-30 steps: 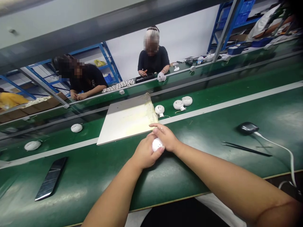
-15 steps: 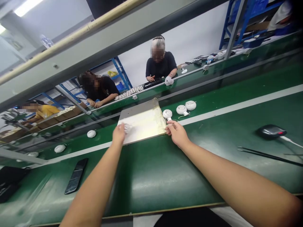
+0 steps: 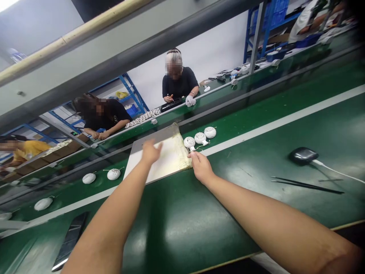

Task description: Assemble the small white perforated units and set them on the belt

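Note:
Over the white-topped board [image 3: 168, 156], my left hand [image 3: 151, 152] is open, with fingers and thumb apart and nothing between them. By the board's ragged right edge, my right hand [image 3: 202, 166] pinches the short white neck of a round white grille part [image 3: 189, 142], which looks like a small fan head. A second grille part [image 3: 200, 138] and a third one [image 3: 210, 132] stand in a row beside it, thin wires showing. To the left of the board lies another white round part [image 3: 113, 174], closest to my left hand on that side.
More white round parts [image 3: 89, 178] lie along the green belt [image 3: 285, 110]. A dark phone [image 3: 70, 236] rests at near left. Black tweezers [image 3: 308, 185] and a black cabled device [image 3: 303, 155] are at right. Co-workers sit across the line, beyond an overhead rail [image 3: 114, 45].
My left hand has let go of a small white part and moved back over the board, opening. A further round part now lies left of the board. The view has shifted right.

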{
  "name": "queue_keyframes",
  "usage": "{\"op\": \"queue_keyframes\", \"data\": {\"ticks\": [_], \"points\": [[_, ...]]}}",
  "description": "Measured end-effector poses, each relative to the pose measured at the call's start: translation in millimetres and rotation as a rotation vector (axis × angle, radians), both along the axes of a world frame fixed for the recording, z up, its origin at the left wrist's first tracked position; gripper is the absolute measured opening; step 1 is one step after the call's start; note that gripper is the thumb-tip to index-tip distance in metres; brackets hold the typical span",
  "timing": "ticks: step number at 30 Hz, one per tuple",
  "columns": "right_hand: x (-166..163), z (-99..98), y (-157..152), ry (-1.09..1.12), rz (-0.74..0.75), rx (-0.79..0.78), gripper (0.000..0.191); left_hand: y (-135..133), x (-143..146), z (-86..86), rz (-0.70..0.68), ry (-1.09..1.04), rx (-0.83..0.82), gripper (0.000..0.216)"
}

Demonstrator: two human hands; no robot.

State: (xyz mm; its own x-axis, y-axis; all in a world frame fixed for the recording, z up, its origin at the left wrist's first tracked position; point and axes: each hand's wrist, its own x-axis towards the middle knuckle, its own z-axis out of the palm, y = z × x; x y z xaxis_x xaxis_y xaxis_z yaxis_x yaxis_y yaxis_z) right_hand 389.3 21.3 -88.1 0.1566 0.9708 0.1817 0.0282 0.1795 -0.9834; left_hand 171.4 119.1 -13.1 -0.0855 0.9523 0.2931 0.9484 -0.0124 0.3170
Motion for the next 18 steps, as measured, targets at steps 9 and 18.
{"op": "queue_keyframes", "data": {"ticks": [9,18], "points": [[1.5,-9.2,6.6,0.303,-0.005,-0.056,0.038,21.5,139.1,-33.9,-0.322,-0.266,-0.081,0.059],[-6.8,4.7,-3.5,0.421,0.261,-0.102,0.040,-99.9,59.9,-28.8,-0.587,-1.081,-0.030,0.065]]}}
